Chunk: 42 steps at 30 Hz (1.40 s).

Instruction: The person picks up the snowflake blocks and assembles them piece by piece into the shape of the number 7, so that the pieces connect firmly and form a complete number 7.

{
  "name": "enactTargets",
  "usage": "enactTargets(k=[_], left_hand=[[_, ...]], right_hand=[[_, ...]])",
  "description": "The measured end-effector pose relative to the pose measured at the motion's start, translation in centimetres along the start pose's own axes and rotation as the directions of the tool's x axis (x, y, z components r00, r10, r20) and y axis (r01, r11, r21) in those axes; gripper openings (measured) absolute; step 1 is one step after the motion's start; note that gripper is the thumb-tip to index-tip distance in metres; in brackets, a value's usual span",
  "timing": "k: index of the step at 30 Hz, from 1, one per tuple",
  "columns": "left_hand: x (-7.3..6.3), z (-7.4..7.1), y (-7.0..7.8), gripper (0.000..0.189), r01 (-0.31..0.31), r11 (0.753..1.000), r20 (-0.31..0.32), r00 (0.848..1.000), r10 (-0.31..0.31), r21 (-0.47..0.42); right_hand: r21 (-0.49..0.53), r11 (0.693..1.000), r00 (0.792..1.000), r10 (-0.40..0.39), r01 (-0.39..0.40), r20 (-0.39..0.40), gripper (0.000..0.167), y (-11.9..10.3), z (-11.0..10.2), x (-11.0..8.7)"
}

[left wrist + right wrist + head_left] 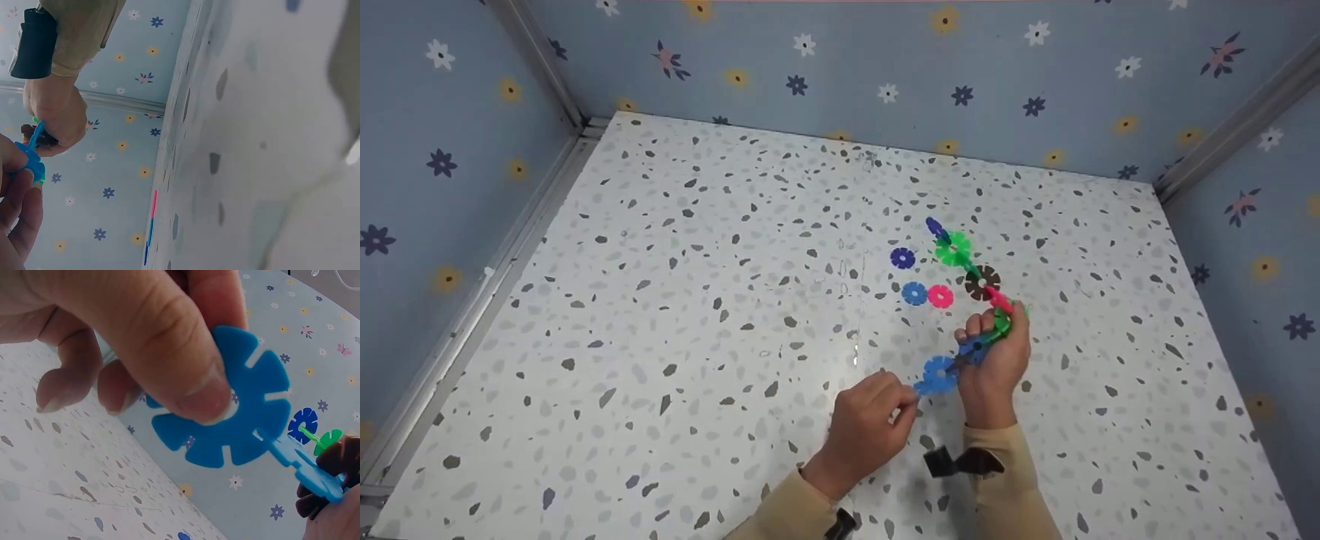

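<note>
A chain of notched plastic discs [952, 248] in blue, brown, green and pink stretches from my right hand away over the table and towards my left hand. My right hand [994, 367], palm up, grips it mid-length with curled fingers. Its thumb is by the pink and green discs, and brown pieces show at this hand in the right wrist view. My left hand [870, 424] pinches the blue disc [253, 394] at the near end between thumb [197, 388] and fingers. In the left wrist view, fingers [25, 216] hold blue pieces [32, 160] near the other hand [59, 115].
Beyond the hands lie a loose dark blue disc [902, 258], a blue disc [915, 293] and a pink disc [940, 296] side by side. The speckled white table [697, 300] is bounded by flowered blue walls [840, 67]. Black straps [964, 461] circle the sleeves.
</note>
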<state>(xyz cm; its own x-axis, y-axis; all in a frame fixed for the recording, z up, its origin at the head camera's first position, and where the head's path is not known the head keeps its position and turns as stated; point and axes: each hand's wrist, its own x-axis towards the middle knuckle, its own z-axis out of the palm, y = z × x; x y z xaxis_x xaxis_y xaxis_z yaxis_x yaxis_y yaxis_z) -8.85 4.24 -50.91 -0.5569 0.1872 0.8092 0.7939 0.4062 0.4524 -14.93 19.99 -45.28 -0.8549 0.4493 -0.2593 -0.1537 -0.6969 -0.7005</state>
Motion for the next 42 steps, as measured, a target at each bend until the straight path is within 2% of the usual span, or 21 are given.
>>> enactTargets(k=[3,8,13,21,24,30,34,39,42], left_hand=[[0.0,0.1,0.1,0.018,-0.017,1.0,-0.01,1.0,0.017,0.017],[0.1,0.3,0.2,0.017,-0.077,0.996,-0.057,0.995,0.079,0.039],[0.1,0.6,0.7,0.016,-0.087,0.995,-0.119,0.989,0.091,0.043],[0.3,1.0,1.2,0.015,-0.158,0.983,-0.185,0.967,0.172,0.09],[0.4,0.9,1.3,0.015,-0.17,0.981,-0.188,0.965,0.185,0.093],[0.6,0.6,1.3,0.017,-0.167,0.982,-0.167,0.97,0.179,0.087],[0.9,0.9,1.4,0.017,-0.173,0.981,-0.181,0.966,0.186,0.089],[1.2,1.4,1.4,0.018,-0.159,0.985,-0.167,0.971,0.169,0.071],[1.2,1.6,1.3,0.02,-0.152,0.986,-0.154,0.975,0.16,0.063]], right_hand=[[0.017,1.0,1.0,0.013,-0.013,0.023,0.049,0.0,0.1,-0.1],[0.039,0.999,0.999,-0.004,0.002,0.043,0.045,0.0,0.2,-0.3],[0.087,0.996,0.998,0.008,-0.013,0.061,0.042,-0.2,0.4,-0.7],[0.096,0.995,0.996,-0.007,-0.002,0.088,0.045,-0.7,0.7,-1.3],[0.117,0.993,0.99,-0.023,0.007,0.139,0.043,-0.7,0.8,-1.5],[0.126,0.992,0.967,-0.032,0.0,0.253,0.045,-0.6,1.1,-1.9],[0.128,0.992,0.962,-0.046,0.011,0.271,0.045,-0.7,1.2,-1.8],[0.131,0.99,0.957,-0.09,0.055,0.275,0.041,-0.9,1.0,-1.5],[0.122,0.992,0.958,-0.076,0.043,0.278,0.042,-1.1,0.7,-1.3]])
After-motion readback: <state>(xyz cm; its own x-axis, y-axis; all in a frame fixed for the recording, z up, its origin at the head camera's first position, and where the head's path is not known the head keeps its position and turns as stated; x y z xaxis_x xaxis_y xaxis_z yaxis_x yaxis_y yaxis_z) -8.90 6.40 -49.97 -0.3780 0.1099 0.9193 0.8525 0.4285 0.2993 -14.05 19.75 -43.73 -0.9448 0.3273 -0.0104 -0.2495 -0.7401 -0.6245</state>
